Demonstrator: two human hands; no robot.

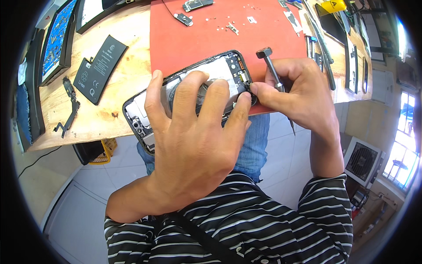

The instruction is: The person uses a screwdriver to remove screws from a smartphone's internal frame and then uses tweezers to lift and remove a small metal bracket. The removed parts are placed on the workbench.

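An opened phone housing [222, 67] lies slanted over the front edge of the table, partly on a red mat [193, 37], its inner parts exposed. My left hand [193, 127] grips it from above, with spread fingers across the inside and the thumb near the right corner. The fingers hide much of the middle. In my right hand [303, 90] a thin dark screwdriver [273, 70] with a hexagonal cap is tucked between the fingers, its tip pointing down past the table edge. The right thumb and forefinger meet at the housing's right corner; whatever lies between them is too small to make out.
Left of the mat are a black phone battery [102, 68] and a dark flex cable [72, 105]. A blue-lined tray [59, 35] stands farther left. Small metal parts [233, 28] and screws dot the mat's far side. Long tools [323, 44] lie at right, near a yellow container [332, 5].
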